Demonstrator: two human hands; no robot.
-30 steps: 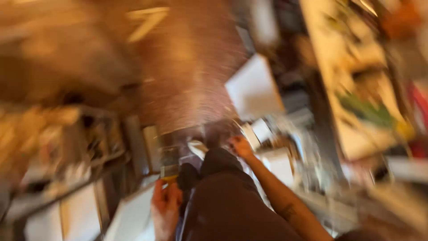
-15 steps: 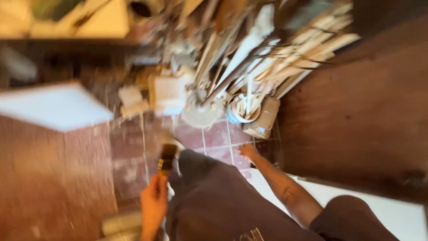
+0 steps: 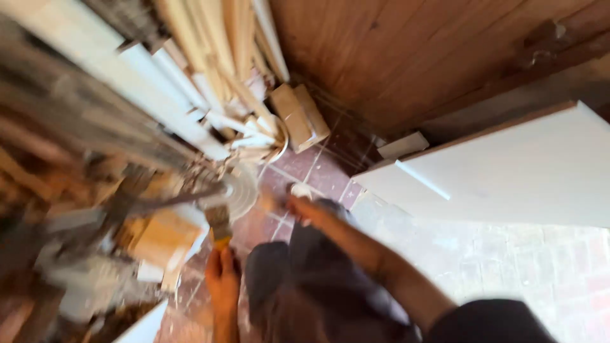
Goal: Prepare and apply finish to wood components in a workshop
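Reddish floor tiles (image 3: 321, 166) fill the frame's middle, wooden slats (image 3: 210, 70) heaped at upper left, a white board (image 3: 508, 171) at right. Low centre-left, the left hand (image 3: 222, 279) has its grip closed around a paintbrush (image 3: 219, 223). Right hand (image 3: 293, 204) is blurred mid-frame; its grip cannot be told.

L hand (image 3: 222, 274) fisted, arm low | R hand (image 3: 279, 202) blurred, arm stretched fwd
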